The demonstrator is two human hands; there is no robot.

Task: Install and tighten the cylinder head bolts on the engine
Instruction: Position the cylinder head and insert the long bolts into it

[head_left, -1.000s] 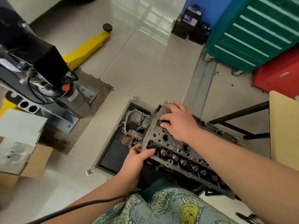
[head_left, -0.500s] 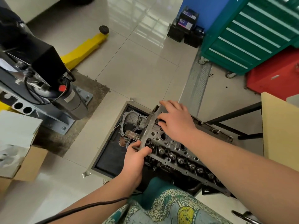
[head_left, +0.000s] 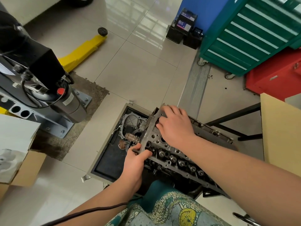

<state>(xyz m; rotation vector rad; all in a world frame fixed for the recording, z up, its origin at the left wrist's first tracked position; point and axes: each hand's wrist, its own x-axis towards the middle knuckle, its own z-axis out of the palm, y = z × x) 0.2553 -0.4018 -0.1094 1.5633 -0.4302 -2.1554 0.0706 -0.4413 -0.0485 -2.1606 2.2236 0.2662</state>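
Clearly, with the left hand [head_left: 135, 162] gripping the cylinder head's [head_left: 172, 154] end edge and the right hand [head_left: 175, 126] curled over it, holding nothing discernible, it could slip sideways.

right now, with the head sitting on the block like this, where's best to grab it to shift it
Probably by its two ends, from above. The cylinder head is long and flat, and its top is crowded with valve springs. The left hand already grips the near corner's edge; the right hand rests on the far corner.
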